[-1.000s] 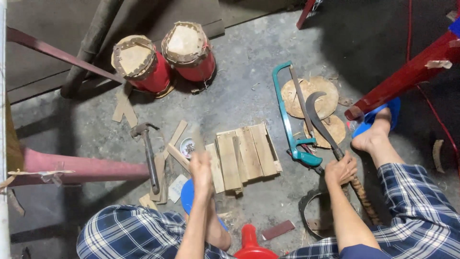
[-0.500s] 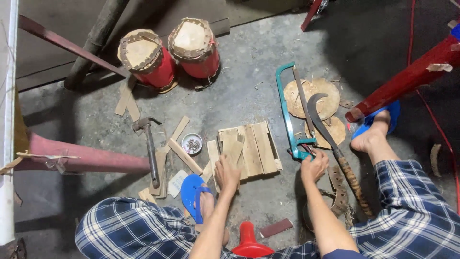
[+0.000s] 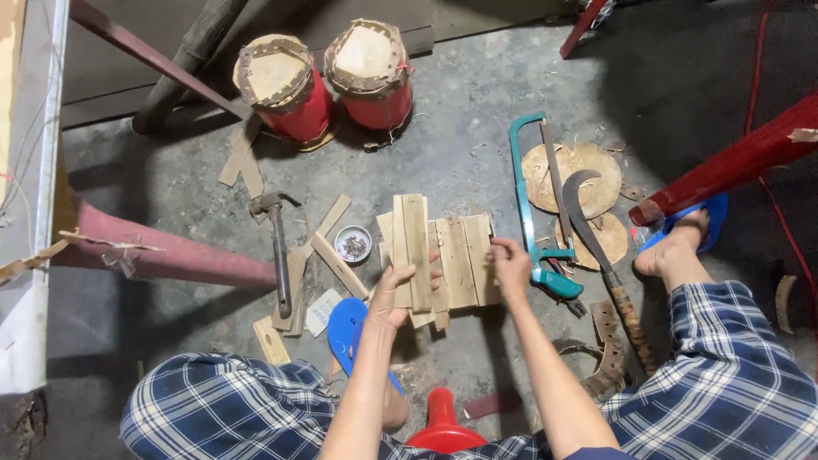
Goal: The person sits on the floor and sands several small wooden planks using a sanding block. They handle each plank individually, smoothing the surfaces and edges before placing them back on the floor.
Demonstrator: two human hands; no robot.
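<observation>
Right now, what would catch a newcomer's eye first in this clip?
Two red drums with pale skins stand at the top of the concrete floor. At centre, the left hand lifts wooden slats while the right hand rests on the slat pile. To the right lie a teal hacksaw and a curved sickle.

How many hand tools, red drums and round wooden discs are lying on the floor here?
Red drums: 2 — left drum, right drum
Round wooden discs: 2 — larger disc, smaller disc
Hand tools: 3 — hammer, hacksaw, sickle
Total: 7
</observation>
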